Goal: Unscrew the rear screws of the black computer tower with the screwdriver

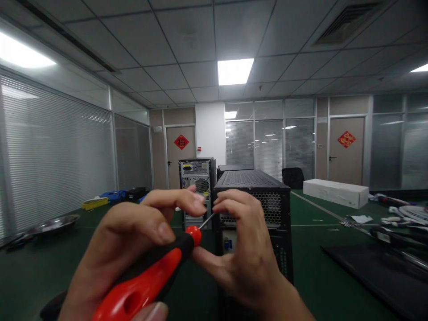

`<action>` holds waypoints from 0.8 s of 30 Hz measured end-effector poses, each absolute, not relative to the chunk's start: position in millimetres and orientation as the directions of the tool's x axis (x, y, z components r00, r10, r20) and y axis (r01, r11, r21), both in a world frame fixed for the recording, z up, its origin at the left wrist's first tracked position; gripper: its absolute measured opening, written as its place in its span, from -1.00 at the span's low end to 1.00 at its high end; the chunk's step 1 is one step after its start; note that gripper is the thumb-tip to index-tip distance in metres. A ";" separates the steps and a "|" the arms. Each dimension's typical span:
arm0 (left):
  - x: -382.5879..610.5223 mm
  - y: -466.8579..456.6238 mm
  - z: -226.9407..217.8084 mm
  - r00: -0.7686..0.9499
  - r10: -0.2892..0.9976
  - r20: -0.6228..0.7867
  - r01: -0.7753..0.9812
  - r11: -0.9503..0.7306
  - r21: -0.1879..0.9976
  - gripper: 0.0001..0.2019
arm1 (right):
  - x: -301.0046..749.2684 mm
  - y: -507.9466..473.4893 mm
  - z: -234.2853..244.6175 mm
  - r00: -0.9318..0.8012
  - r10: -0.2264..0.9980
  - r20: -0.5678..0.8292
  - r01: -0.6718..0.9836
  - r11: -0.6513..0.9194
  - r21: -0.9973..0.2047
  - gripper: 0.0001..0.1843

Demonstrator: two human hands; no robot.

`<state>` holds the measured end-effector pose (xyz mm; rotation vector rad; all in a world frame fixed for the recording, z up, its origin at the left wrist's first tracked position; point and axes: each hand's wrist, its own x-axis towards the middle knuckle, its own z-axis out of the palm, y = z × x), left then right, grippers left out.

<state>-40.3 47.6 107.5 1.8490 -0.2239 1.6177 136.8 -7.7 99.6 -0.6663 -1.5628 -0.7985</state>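
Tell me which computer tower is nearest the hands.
The black mesh-topped tower, directly behind the right hand; the grey-backed tower stands farther back, left.

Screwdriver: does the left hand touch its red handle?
Touching. The head view shows the left hand closed around the screwdriver handle.

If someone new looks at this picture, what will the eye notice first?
The red screwdriver at bottom centre, gripped by the left hand, stands out first. The right hand pinches its tip, just in front of a black case on the green table.
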 end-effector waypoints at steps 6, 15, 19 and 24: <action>-15.5 36.3 123.6 0.151 0.151 0.977 -0.757 -0.617 0.213 -0.57 | 156.8 27.4 82.9 -0.105 0.209 0.972 0.987 0.143 0.076 -0.05; -17.1 45.8 125.7 0.333 -0.094 0.938 -0.700 -0.692 0.179 -0.78 | 157.5 43.3 76.2 -0.069 0.236 0.969 0.997 -0.003 0.072 -0.24; -16.3 40.7 124.4 0.424 -0.160 0.891 -0.701 -0.682 0.211 -0.65 | 157.0 43.2 76.2 -0.067 0.227 0.971 0.998 0.006 0.067 -0.26; -11.9 38.1 118.7 0.305 0.057 0.951 -0.738 -0.617 0.274 -0.70 | 155.3 41.5 76.1 -0.057 0.235 0.970 0.998 0.030 0.051 -0.25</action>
